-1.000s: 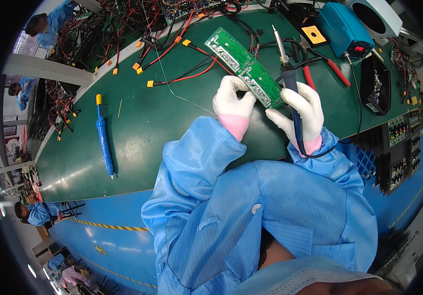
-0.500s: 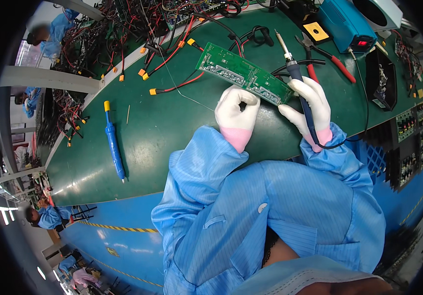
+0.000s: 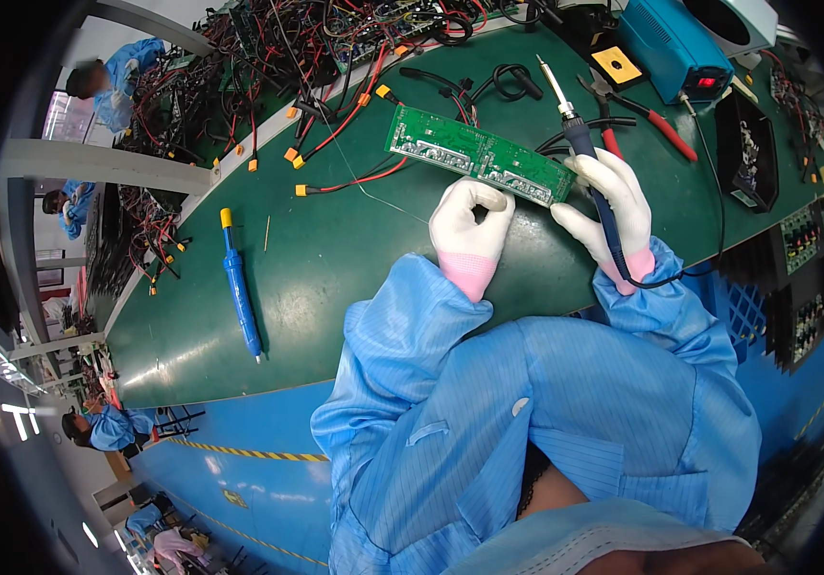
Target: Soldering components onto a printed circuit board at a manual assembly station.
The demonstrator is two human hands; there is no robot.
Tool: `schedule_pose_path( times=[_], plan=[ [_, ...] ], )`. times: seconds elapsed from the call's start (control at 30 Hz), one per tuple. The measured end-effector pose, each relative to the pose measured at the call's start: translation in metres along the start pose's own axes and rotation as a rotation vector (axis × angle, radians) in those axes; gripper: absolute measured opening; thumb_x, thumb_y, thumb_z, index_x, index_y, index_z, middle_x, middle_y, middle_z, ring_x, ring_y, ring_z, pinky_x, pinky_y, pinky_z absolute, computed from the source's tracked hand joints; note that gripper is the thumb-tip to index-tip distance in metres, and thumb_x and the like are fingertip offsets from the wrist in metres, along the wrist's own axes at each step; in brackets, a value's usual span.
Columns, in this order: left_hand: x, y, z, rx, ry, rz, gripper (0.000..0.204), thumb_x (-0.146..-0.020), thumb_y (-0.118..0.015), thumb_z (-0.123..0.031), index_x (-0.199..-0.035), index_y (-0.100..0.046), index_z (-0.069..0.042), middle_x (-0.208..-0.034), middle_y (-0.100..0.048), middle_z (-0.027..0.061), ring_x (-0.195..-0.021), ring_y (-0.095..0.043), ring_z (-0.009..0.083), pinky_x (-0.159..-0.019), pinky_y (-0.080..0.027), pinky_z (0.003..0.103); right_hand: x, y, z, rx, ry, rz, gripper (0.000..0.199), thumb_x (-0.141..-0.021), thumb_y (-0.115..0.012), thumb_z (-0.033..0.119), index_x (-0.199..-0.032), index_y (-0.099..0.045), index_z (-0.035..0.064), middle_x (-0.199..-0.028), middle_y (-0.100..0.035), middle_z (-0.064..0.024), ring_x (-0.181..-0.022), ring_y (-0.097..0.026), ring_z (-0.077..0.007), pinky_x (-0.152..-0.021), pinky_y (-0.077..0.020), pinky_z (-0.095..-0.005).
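Observation:
Gloved in white, my left hand is closed in a pinch at the near edge of a green circuit board. A thin solder wire runs down from the upper left into this hand. My right hand is closed on a soldering iron, whose handle lies across the palm and whose metal tip points up and away from the board. Its fingers also touch the right end of the board. The board is tilted, its silvery solder strips showing; the left fingertips are partly hidden.
A blue desoldering pump and a thin stick lie left on the green table. Red-handled pliers, a teal soldering station, and a black parts box are at right. Tangled cables fill the back.
The view has shifted slightly, so the table things appear a little further right. The board has turned a little closer to level. Both hands keep their holds.

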State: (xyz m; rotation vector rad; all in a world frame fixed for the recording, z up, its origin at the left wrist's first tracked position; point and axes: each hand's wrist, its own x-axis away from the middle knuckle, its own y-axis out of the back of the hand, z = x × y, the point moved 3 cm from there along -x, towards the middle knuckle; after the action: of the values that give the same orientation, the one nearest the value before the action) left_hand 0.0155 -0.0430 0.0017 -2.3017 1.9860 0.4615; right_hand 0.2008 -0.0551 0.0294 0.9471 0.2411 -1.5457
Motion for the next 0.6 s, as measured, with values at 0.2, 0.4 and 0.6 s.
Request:
schedule_pose_path(
  times=[0.2,0.4,0.6],
  plan=[
    [-0.0001,0.0004,0.0027,0.002,-0.011,0.015,0.016,-0.076,-0.07,0.001,-0.073,-0.056,-0.004,-0.073,-0.062,0.0033,-0.066,-0.054,0.0101,-0.067,-0.046,0.021,-0.003,0.0011,-0.0007,0.027,0.035,0.005,0.06,-0.069,-0.079,0.003,-0.124,-0.054,0.002,-0.125,-0.052,-0.0189,-0.105,-0.062,-0.0302,-0.09,-0.0519,-0.0358],
    [0.0014,0.0012,0.0058,-0.034,0.0,0.029,0.016,-0.077,-0.071,0.0,-0.074,-0.056,-0.004,-0.073,-0.062,0.0034,-0.066,-0.053,0.0099,-0.067,-0.046,0.021,-0.0029,0.0028,-0.0025,0.063,0.051,0.011,0.061,-0.069,-0.079,0.003,-0.125,-0.054,0.0017,-0.126,-0.052,-0.0188,-0.105,-0.063,-0.0299,-0.089,-0.0522,-0.036],
    [0.0031,0.0021,0.0053,-0.055,0.007,0.04,0.015,-0.076,-0.07,0.0,-0.073,-0.056,-0.005,-0.072,-0.061,0.0032,-0.065,-0.053,0.0108,-0.066,-0.045,0.022,-0.0026,0.0024,-0.002,-0.052,-0.024,-0.051,0.056,-0.07,-0.078,0.005,-0.123,-0.058,0.0015,-0.123,-0.055,-0.018,-0.102,-0.061,-0.0277,-0.088,-0.051,-0.0341]
  ],
)
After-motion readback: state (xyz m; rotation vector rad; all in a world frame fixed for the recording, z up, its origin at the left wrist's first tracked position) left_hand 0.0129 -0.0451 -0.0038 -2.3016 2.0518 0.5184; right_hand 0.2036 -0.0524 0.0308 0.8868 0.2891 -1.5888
